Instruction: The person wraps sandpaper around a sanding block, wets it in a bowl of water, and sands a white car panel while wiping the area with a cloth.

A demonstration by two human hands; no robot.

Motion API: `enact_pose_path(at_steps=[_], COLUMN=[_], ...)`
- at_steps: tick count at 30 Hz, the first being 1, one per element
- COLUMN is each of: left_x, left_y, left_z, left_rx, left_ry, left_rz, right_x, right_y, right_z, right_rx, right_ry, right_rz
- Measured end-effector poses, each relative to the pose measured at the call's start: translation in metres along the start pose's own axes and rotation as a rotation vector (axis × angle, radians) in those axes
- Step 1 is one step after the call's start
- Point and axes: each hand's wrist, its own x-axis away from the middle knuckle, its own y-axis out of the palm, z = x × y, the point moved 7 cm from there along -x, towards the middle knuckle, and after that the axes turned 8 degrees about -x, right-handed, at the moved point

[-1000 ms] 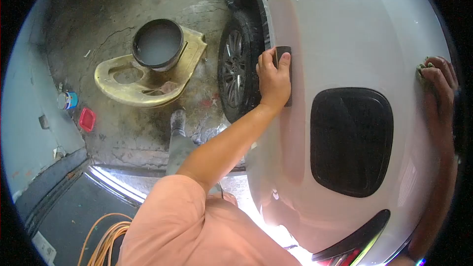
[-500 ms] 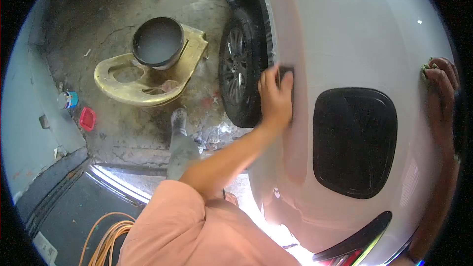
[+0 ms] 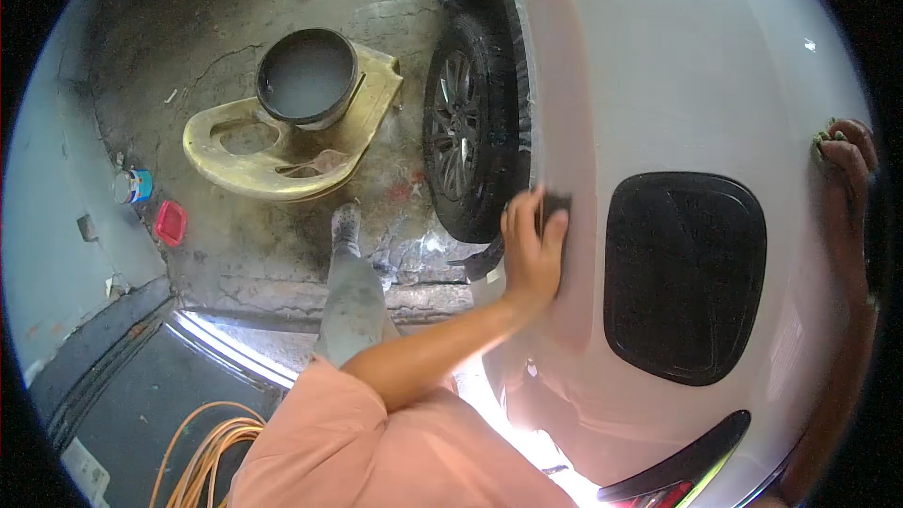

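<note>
My left hand (image 3: 534,259) is pressed to the light-coloured car body (image 3: 668,66) just behind the wheel arch. Its fingers close on a small dark pad (image 3: 559,201), mostly covered by the hand. Under it runs a pinkish, dull strip (image 3: 576,132) along the arch edge. To the right of my left hand lies a black rounded-square panel (image 3: 687,277) in the bodywork. At the far right edge, my right hand (image 3: 851,146) is curled against the car around a greenish, crumpled piece (image 3: 824,139), too small to identify.
A dark bucket of cloudy grey water (image 3: 307,77) stands on a yellowish plastic piece (image 3: 221,174) on the concrete floor. Nearby are the car wheel (image 3: 456,127), a red container (image 3: 170,223), a blue-labelled tub (image 3: 134,186) and a coiled orange hose (image 3: 221,442). A tail light (image 3: 673,494) sits low right.
My left hand has slid with the dark pad down the image along the pinkish strip, away from the top of the wheel arch. My right hand stays nearly in place.
</note>
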Motion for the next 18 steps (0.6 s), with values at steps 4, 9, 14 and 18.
enact_pose_path(at_steps=[4,9,14,18], left_x=[-0.024,-0.118,0.004,-0.062], left_y=[0.0,0.011,-0.004,0.003], left_z=[0.011,0.014,0.004,0.015], left_rx=[0.037,0.187,0.011,0.099], left_ry=[-0.027,-0.137,0.019,-0.025], left_rz=[0.038,0.03,-0.016,0.054], right_x=[-0.002,-0.003,-0.001,0.004], right_y=[-0.002,-0.002,-0.001,0.0], right_z=[-0.004,-0.005,-0.002,0.003], right_rx=[0.009,-0.001,0.038,-0.004], right_ry=[0.029,0.034,0.039,0.02], right_rz=[0.001,-0.028,-0.018,0.005])
